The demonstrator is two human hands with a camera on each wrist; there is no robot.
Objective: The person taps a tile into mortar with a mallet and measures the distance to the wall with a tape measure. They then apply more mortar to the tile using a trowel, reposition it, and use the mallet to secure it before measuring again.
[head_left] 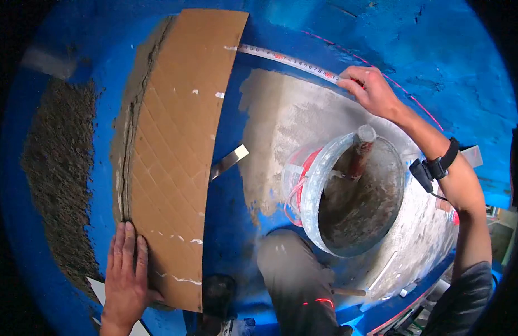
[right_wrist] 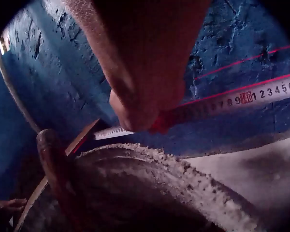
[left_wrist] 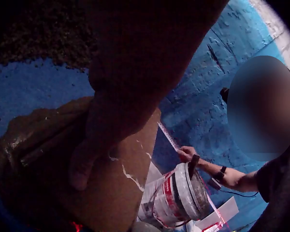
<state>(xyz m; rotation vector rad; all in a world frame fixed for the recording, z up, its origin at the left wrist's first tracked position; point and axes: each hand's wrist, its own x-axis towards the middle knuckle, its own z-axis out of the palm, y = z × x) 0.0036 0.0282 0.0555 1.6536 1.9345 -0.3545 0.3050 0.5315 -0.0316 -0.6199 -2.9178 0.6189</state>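
In the head view, my left hand (head_left: 126, 280) rests with straight fingers on the near left end of a long brown board (head_left: 175, 151) with faint diagonal lines and white marks. Grey-brown mortar (head_left: 123, 134) shows along the board's left edge. My right hand (head_left: 373, 92) pinches a white measuring tape (head_left: 287, 60), which stretches left to the board's far right edge. The left wrist view has my dark left hand (left_wrist: 106, 130) on the board (left_wrist: 130, 164). The right wrist view shows the tape (right_wrist: 266, 96) passing under my right hand (right_wrist: 140, 104).
A mortar-coated bucket (head_left: 312, 196) holding a thick handle (head_left: 362, 151) stands right of centre, beside my knee (head_left: 292, 269). A metal strip (head_left: 230, 162) touches the board's right side. Dark coarse mortar (head_left: 60, 185) covers the far left. A red laser line (head_left: 404, 92) crosses the blue surface.
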